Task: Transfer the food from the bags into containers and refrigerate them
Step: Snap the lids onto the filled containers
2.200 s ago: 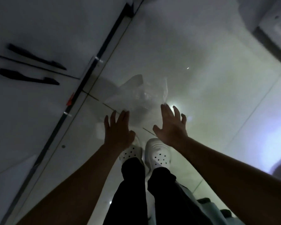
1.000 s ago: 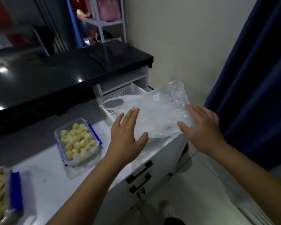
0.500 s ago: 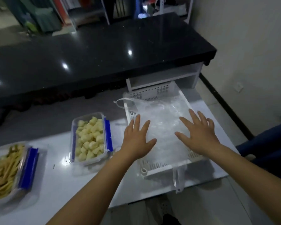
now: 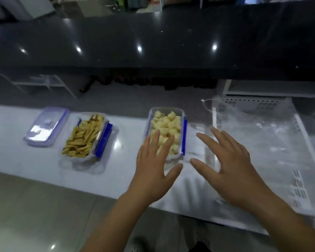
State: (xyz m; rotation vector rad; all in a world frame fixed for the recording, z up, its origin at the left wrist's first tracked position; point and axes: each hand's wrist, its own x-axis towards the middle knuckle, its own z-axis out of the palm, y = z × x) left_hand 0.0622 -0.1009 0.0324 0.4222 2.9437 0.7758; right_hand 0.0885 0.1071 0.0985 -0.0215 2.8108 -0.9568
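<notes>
A white counter (image 4: 35, 157) is seen running left to right below a dark glossy worktop (image 4: 153, 33). At the right end a white perforated tray (image 4: 298, 188) is noted, with an emptied clear bag (image 4: 262, 135) spread flat over it. Two open tubs are recorded on the counter: a cube tub (image 4: 166, 132) of pale chunks at centre and a strip tub (image 4: 85, 138) of yellow-brown strips to its left. A lid (image 4: 45, 126) lies apart at far left.

The left hand (image 4: 154, 171) is held flat and spread over the near end of the cube tub, nothing gripped; contact cannot be told. The right hand (image 4: 231, 166) is likewise spread and empty, just right of that tub.

Judgement: the tubs are taken as rigid, moderately heavy, smooth-walled and possibly slippery. With no lid on, tilting would spill contents. Hold is best taken on both long sides, below the blue clips, kept level. Lidding is judged to come first.
</notes>
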